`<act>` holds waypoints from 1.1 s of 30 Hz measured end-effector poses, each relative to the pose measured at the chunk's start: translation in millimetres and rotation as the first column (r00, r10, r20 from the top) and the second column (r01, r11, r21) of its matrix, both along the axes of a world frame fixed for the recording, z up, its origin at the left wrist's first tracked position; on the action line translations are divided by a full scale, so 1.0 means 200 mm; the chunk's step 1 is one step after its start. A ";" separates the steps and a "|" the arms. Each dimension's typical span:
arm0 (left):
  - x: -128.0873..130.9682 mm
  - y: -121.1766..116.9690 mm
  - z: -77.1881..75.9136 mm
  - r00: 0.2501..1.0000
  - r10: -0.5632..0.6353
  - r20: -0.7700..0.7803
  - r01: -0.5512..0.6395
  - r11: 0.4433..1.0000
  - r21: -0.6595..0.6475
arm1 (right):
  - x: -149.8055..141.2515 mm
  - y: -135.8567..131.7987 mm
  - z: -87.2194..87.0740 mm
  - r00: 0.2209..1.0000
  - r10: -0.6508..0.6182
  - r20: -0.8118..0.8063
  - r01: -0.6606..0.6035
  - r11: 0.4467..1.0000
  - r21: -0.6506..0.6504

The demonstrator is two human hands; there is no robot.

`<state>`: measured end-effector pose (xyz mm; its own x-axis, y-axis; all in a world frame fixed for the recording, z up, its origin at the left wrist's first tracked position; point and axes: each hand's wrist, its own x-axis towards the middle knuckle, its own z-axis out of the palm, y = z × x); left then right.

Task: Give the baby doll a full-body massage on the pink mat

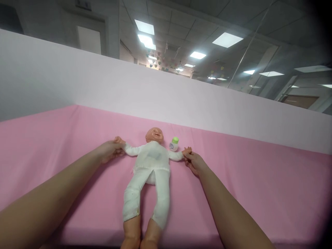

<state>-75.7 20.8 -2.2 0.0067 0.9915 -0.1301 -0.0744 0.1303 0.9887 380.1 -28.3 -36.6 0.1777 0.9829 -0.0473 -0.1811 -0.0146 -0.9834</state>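
A baby doll (153,157) in white clothes lies on its back on a pink padded surface, head away from me and feet toward me. Its arms are stretched out to both sides. My left hand (110,151) is closed around the doll's hand at the left. At the right, my right hand (195,163) pinches the doll's other hand between thumb and fingers. Beside the doll's head, close to its right-hand arm in view, stands a small clear bottle (174,144) with a green cap and a printed label.
The pink padded surface (259,180) stretches to both sides. A white low wall (166,97) runs along its back and left. Beyond rise glass panes, a door (89,39) and lit ceiling panels. The surface's front edge lies near the doll's feet.
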 end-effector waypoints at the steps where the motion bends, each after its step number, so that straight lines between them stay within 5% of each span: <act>1: 0.00 0.00 0.01 0.999 0.028 -0.019 -0.028 1.000 -0.005 | 0.00 0.00 0.00 1.000 -0.013 0.017 0.013 1.000 -0.006; 4: 0.00 0.00 0.02 0.997 0.069 -0.030 -0.068 0.997 0.024 | -0.02 0.00 0.01 0.992 -0.093 0.084 0.092 0.996 0.024; 7: 0.07 -0.04 0.04 0.997 0.061 -0.050 -0.051 0.982 0.184 | -0.10 -0.03 0.06 0.972 -0.179 0.149 0.162 0.979 0.123; 10: 0.20 -0.15 0.06 0.979 -0.017 -0.203 0.112 0.876 0.468 | -0.24 -0.10 0.12 0.929 -0.179 0.323 0.066 0.940 0.333; 12: 0.28 -0.22 0.06 0.924 -0.021 -0.382 0.248 0.793 0.557 | -0.33 -0.15 0.15 0.843 -0.106 0.528 -0.152 0.893 0.423; 15: 0.36 -0.29 0.04 0.740 0.038 -0.672 0.493 0.649 0.579 | -0.43 -0.22 0.16 0.584 -0.123 0.803 -0.433 0.790 0.435; 17: 0.38 -0.30 0.02 0.655 0.088 -0.751 0.568 0.598 0.565 | -0.46 -0.24 0.16 0.453 -0.180 0.873 -0.507 0.754 0.418; 19: 0.39 -0.29 0.02 0.626 0.096 -0.774 0.591 0.589 0.551 | -0.47 -0.24 0.16 0.421 -0.205 0.883 -0.504 0.757 0.416; 22: 0.37 -0.27 0.03 0.687 0.077 -0.722 0.524 0.636 0.566 | -0.42 -0.21 0.15 0.508 -0.200 0.838 -0.377 0.823 0.425; 25: 0.29 -0.20 0.05 0.835 0.140 -0.532 0.216 0.805 0.552 | -0.31 -0.15 0.14 0.727 -0.218 0.652 -0.118 0.895 0.431; 27: 0.22 -0.14 0.05 0.895 0.198 -0.400 -0.010 0.905 0.426 | -0.21 -0.09 0.12 0.864 -0.257 0.432 0.080 0.919 0.386; 29: 0.14 -0.08 0.03 0.935 0.211 -0.287 -0.142 0.960 0.243 | -0.11 -0.04 0.08 0.905 -0.299 0.303 0.250 0.949 0.190; 33: 0.06 -0.01 0.01 0.949 0.199 -0.246 -0.170 0.976 0.136 | -0.01 0.00 0.02 0.919 -0.258 0.298 0.249 0.966 0.068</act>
<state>-63.7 19.3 -1.1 -0.1967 0.9804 0.0085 0.1713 0.0258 0.9849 377.7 -27.9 -32.4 0.4222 0.9034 0.0748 0.1302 0.0213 -0.9913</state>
